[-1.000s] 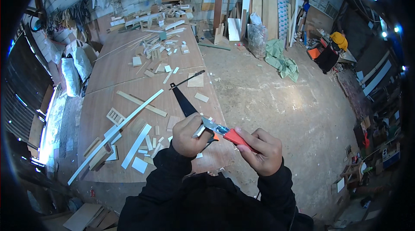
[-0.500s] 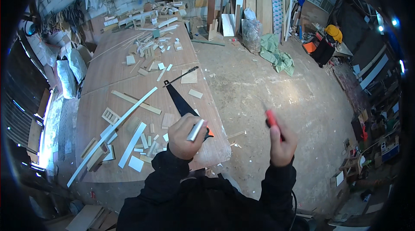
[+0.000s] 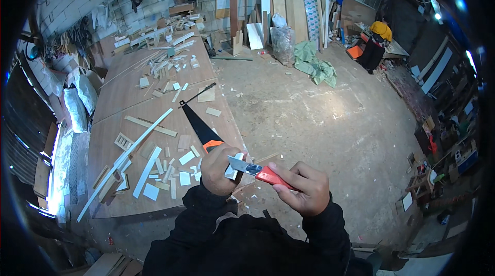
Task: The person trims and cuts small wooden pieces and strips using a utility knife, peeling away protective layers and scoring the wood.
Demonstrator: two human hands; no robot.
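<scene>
My left hand [image 3: 218, 168] is closed around a small white piece of wood [image 3: 231, 174], whose end faces up toward me. In my right hand [image 3: 305, 187] is a utility knife with a red handle [image 3: 272, 177], its blade pointing left. The blade tip lies over the white piece, and whether it cuts into it I cannot tell. Beyond my left hand a hand saw [image 3: 201, 125] with a black blade and an orange-and-black handle rests on the table, its handle partly hidden by that hand.
The wooden table [image 3: 116, 144] holds white strips [image 3: 147, 173], a long white batten [image 3: 129, 157] and several small offcuts. A thin dark rod [image 3: 201, 93] lies past the saw tip. Boards [image 3: 294, 13] lean on the far wall, beside a clear bag [image 3: 282, 44] and green cloth [image 3: 317, 64].
My right hand has brought the knife from off to the right over to the white piece in my left hand. The view has shifted slightly rightward.
</scene>
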